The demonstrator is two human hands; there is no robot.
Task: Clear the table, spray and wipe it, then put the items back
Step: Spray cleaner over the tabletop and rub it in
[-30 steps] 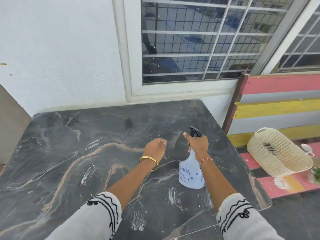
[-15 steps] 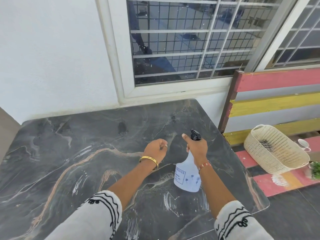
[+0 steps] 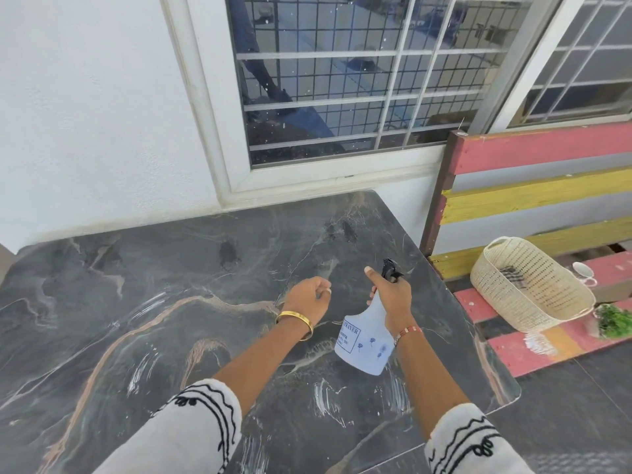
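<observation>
A dark marble table [image 3: 136,302] fills the lower left, streaked with white and tan veins. My right hand [image 3: 393,295] grips the neck of a white spray bottle [image 3: 366,340] with a black nozzle, held tilted above the table's right part, nozzle pointing away from me. My left hand [image 3: 307,299] hovers just left of the bottle with its fingers curled and nothing in it. A cream woven basket [image 3: 533,295] lies tipped on the striped bench to the right.
A red, yellow and grey slatted bench [image 3: 547,186] stands against the table's right side. A small green plant [image 3: 612,321] and a white object [image 3: 581,270] lie beside the basket. A white wall and a barred window [image 3: 342,80] rise behind the table.
Both hands and the bottle stay almost in place over the table. The view has shifted slightly to the right and downward.
</observation>
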